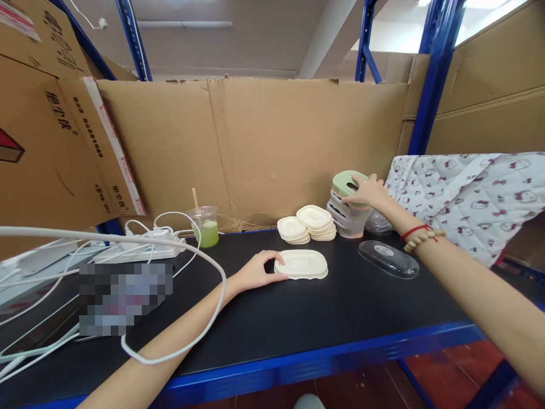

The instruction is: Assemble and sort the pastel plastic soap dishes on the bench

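My left hand (264, 268) grips the left end of a cream oval lid or tray (303, 264) lying on the black table. At the back right, my right hand (369, 191) has its fingers on a green oval piece with a hole (348, 184), on top of a stack of whitish and pinkish containers (349, 218). Left of that stack are two piles of cream lids, one larger (315, 218) and one smaller (293, 228). A clear oval lid (388, 259) with a round label lies below my right wrist.
A cup of green drink (208, 230) with a straw stands at the back left. White cables, a power strip (140, 250) and a blurred-out object (125, 298) occupy the left. Patterned cloth (464, 199) hangs at the right. Cardboard (272, 153) walls the back.
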The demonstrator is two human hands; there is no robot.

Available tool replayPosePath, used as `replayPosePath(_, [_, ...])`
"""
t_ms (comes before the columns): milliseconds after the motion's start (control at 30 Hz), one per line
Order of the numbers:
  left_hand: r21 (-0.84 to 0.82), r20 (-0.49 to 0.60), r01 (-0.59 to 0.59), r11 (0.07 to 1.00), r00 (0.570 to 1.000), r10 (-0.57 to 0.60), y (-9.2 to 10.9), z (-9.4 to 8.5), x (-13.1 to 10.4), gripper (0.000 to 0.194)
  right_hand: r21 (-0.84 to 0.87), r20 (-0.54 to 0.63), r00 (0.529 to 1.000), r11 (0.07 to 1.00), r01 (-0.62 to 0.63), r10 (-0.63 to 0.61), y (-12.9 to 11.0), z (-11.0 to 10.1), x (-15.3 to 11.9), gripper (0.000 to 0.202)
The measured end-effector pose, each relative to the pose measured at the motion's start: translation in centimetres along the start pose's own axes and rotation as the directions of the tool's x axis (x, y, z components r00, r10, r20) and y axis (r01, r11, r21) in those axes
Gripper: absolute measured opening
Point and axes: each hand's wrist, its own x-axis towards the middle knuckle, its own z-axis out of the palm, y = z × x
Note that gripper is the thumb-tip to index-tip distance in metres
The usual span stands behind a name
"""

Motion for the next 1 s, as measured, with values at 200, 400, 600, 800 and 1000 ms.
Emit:
replayPosePath(200, [0.149,-0.033,-0.073,0.986,0.996,0.079,2.9,0.7,0.4,0.044,-0.177,0.328,0.938,0.982,-0.061,0.117,-4.1,-1.7,4.7,0.069])
replayPosePath(400, [-0.032,-0.157,-0.068,0.997,0.986,0.062,9.1,6.0,4.4,0.040,-0.233,0.514,0.846,0.972,-0.025,0.145,-6.0,-2.8,4.9,0.068])
replayPosePath(600, [-0.081,-0.196,-0.014,0.997,0.981,-0.002,12.8,10.8,10.5,0.064,-0.223,0.558,0.815,0.974,-0.035,0.157,-5.4,-3.6,4.4,0.071])
replayPosePath(800, [-0.270,-0.404,0.160,0.949,0.876,-0.263,14.2,11.7,17.1,0.094,-0.179,0.609,0.766,0.977,-0.119,0.205,-5.3,-5.3,3.9,0.073])
replayPosePath(1000, [-0.268,-0.504,0.189,0.945,0.808,-0.305,15.5,12.5,18.3,0.086,-0.076,0.663,0.724,0.980,-0.186,0.189,-4.7,-5.9,4.2,0.075])
